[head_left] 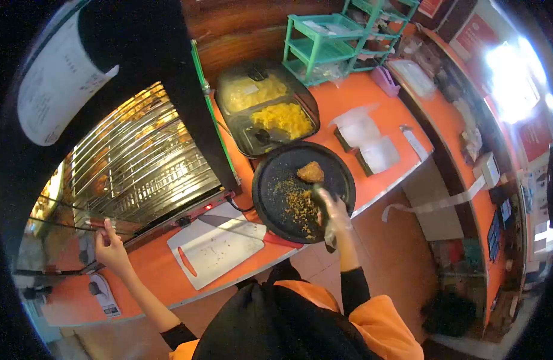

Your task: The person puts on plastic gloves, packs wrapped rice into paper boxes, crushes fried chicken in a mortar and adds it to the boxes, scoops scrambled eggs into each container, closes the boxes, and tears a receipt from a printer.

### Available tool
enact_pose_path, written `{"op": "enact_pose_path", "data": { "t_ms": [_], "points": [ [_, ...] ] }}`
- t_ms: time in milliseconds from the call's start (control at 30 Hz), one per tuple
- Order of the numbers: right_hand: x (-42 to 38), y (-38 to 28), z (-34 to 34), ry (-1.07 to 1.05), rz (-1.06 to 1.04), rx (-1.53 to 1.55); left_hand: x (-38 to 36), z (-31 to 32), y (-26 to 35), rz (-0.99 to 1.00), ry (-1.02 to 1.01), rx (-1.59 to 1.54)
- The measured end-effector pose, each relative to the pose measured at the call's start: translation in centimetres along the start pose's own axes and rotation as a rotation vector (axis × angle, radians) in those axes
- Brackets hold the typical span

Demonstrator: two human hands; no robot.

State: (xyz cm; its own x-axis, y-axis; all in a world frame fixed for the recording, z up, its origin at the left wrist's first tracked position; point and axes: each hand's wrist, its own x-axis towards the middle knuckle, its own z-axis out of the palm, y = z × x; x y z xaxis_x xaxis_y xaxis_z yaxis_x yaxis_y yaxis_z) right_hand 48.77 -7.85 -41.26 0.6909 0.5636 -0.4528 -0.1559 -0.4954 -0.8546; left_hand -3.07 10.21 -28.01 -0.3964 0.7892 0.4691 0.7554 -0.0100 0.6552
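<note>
My left hand (pixel 110 247) reaches to the lower edge of a lit food warmer, its fingers closed on the edge of the warmer's door (pixel 78 231). Over a round black tray (pixel 270 219), my right hand (pixel 337 219) wears a clear plastic glove. It grips dark tongs (pixel 317 193), partly hidden by the fingers. Close to their tip lies one brown fried piece of food (pixel 310 172), which looks like chicken. Golden crumbs (pixel 297 201) are scattered on the tray. Inside the warmer, metal racks (pixel 138 153) hold browned food towards the back.
A white cutting board (pixel 213 249) with a large knife (pixel 234 227) lies before the warmer. Behind the tray stands a black two-part container (pixel 315 111) with yellow food. Paper-topped boxes (pixel 378 155), green shelves (pixel 312 51) and a small scale-like device (pixel 105 297) occupy the orange counter.
</note>
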Motion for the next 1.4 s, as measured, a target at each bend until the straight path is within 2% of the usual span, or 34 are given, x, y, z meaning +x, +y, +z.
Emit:
{"op": "enact_pose_path", "data": {
  "t_ms": [67, 100, 133, 167, 233, 300, 367, 433, 467, 500, 567, 600, 667, 700, 800, 867, 900, 967, 1000, 1033, 1100, 1167, 1233, 1300, 1333, 1367, 1400],
  "points": [
    [-0.9, -2.2, -0.2, 0.05, -0.104, 0.162, -0.1, 0.1, 0.4, 0.018, 0.035, -0.002],
    [-3.6, -6.3, -0.3, -0.023, -0.142, 0.314, -0.1, 0.1, 0.5, 0.056, 0.047, -0.002],
    [-3.4, -7.3, -0.2, 0.002, -0.23, 0.275, 0.0, 0.2, 0.3, 0.011, 0.03, -0.009],
    [-2.3, -7.9, -0.1, 0.02, -0.214, 0.228, -0.1, 0.2, 0.4, 0.006, 0.028, -0.006],
    [-0.3, -8.8, 0.8, 0.092, -0.218, -0.001, -0.2, 0.1, 1.1, 0.017, 0.053, 0.007],
    [2.7, -7.3, 2.7, 0.259, -0.341, -0.912, -0.3, 0.3, 0.9, 0.007, 0.052, 0.002],
    [2.8, -7.7, 3.8, 0.22, -0.311, -0.855, 0.0, 0.2, 1.1, 0.004, 0.054, -0.001],
    [4.2, -10.6, 2.2, -0.092, -0.15, -1.021, -0.4, 0.1, 1.3, -0.001, 0.073, -0.047],
    [3.7, -12.4, 1.5, -0.153, -0.216, -1.026, -0.4, -0.5, 1.6, 0.02, 0.027, 0.029],
    [2.8, -14.1, 1.5, -0.11, -0.186, -1.009, 0.1, -0.6, 2.0, 0.016, 0.043, 0.019],
    [2.8, -13.0, 1.6, 0.251, -0.412, -0.789, -0.4, -0.8, 2.0, 0.007, -0.002, 0.047],
    [2.6, -11.9, 1.9, 0.241, -0.407, -0.799, -0.7, -0.8, 1.7, -0.003, -0.008, 0.056],
    [3.2, -10.2, 3.1, 0.282, -0.336, -0.971, -0.3, 0.0, 1.8, 0.097, 0.102, -0.067],
    [4.6, -7.6, 3.4, 0.152, -0.213, -1.052, -0.2, 0.0, 1.8, 0.1, 0.104, -0.068],
    [4.1, -7.7, 2.2, 0.163, -0.249, -1.052, -1.0, -0.8, 0.8, 0.03, 0.069, -0.019],
    [6.4, -10.5, 1.5, -0.025, -0.259, -1.068, -0.3, -0.8, -0.3, 0.107, 0.045, 0.026],
    [6.7, -11.5, 1.6, -0.011, -0.285, -1.066, 0.0, -0.7, -0.4, 0.103, 0.067, 0.01],
    [4.3, -11.5, 1.5, 0.254, -0.373, -0.914, -1.3, -1.7, -1.5, 0.061, 0.014, 0.004],
    [2.3, -12.7, 1.9, 0.284, -0.318, -0.826, -1.8, -2.0, -2.1, 0.025, 0.011, 0.019],
    [3.0, -10.7, 2.6, 0.281, -0.313, -0.827, -2.2, -2.4, -2.6, 0.027, 0.007, 0.023],
    [4.8, -6.0, 3.8, 0.231, -0.289, -1.002, -3.0, -3.4, -3.4, 0.04, -0.041, -0.06],
    [2.9, -8.7, 3.5, 0.2, -0.257, -0.946, -4.0, -4.0, -3.6, -0.024, -0.078, -0.113],
    [1.5, -13.1, 2.8, -0.04, -0.086, -1.036, -5.1, -3.8, -5.2, -0.13, -0.053, -0.104],
    [4.9, -12.4, 1.8, -0.204, -0.194, -1.033, -6.5, -2.5, -7.8, -0.205, -0.022, -0.18],
    [1.9, -14.3, 2.0, -0.08, -0.202, -0.912, -8.1, -2.0, -9.7, -0.287, -0.016, -0.239],
    [0.3, -15.1, 2.2, 0.041, -0.207, -0.79, -9.8, -1.6, -11.9, -0.286, -0.02, -0.053],
    [1.9, -13.3, 2.6, 0.187, -0.22, -0.787, -11.6, -1.0, -14.9, -0.277, -0.023, 0.133]
  ]
}}
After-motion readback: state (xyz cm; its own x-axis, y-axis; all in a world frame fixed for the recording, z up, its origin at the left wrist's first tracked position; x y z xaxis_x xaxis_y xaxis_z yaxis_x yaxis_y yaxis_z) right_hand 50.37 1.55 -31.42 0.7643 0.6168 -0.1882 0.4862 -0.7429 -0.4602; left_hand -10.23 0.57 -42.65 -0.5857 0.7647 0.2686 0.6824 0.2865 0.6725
